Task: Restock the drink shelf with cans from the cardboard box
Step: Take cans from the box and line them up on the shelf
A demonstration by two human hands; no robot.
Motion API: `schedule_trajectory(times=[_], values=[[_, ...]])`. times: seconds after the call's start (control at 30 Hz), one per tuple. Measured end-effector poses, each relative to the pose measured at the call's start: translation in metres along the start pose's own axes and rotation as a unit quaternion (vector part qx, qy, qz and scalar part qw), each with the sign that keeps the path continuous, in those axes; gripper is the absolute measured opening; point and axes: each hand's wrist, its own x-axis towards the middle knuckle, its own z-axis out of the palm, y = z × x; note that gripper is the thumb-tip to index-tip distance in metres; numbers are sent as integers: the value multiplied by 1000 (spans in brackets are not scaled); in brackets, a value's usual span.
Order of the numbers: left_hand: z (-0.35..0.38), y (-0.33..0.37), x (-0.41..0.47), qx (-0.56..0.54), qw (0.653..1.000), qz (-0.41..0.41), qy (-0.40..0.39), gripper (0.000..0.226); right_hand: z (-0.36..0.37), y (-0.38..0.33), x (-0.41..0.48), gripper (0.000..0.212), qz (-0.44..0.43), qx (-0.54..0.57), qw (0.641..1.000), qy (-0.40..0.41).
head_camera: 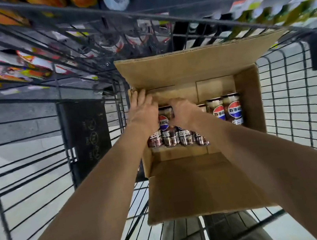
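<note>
Cans of dark cola [232,109] with red-and-blue logos are standing in the open brown cardboard box [251,101]. Your left hand [142,112] is lying flat-fingered against its wall, probably steadying it, while your right hand [183,111] is curling round one can [165,116].

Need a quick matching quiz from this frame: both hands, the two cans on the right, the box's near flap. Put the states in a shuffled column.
Things:
1. left hand
2. right hand
3. two Pepsi cans on the right
4. near flap of the cardboard box

States:
A. folded out toward the person
B. fingers curled over the top of a Pepsi can
C. fingers straight, at the box's far left corner
D. untouched, beside the box's right wall

Pairs: 1-C, 2-B, 3-D, 4-A
</note>
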Motion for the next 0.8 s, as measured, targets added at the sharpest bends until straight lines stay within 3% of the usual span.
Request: schedule_trajectory(times=[0.17, 0.3, 0.47, 0.67, 0.8], values=[[20, 7, 18, 55, 997, -42, -31, 92, 10, 10, 14, 89, 4, -44, 999, -31], [19, 10, 20, 37, 996, -76, -16, 97, 10, 14, 18, 78, -17, -27, 999, -11], [21, 6, 9, -14, 998, -54, 29, 93, 17, 21, 11, 70, -68, -48, 996, 28], [35, 8, -26, -87, 992, -24, 89, 63, 22, 29, -10, 62, -146, -58, 984, 86], [32, 8, -39, -190, 976, -17, 106, 54, 20, 29, -20, 68, -120, 40, 989, 79]])
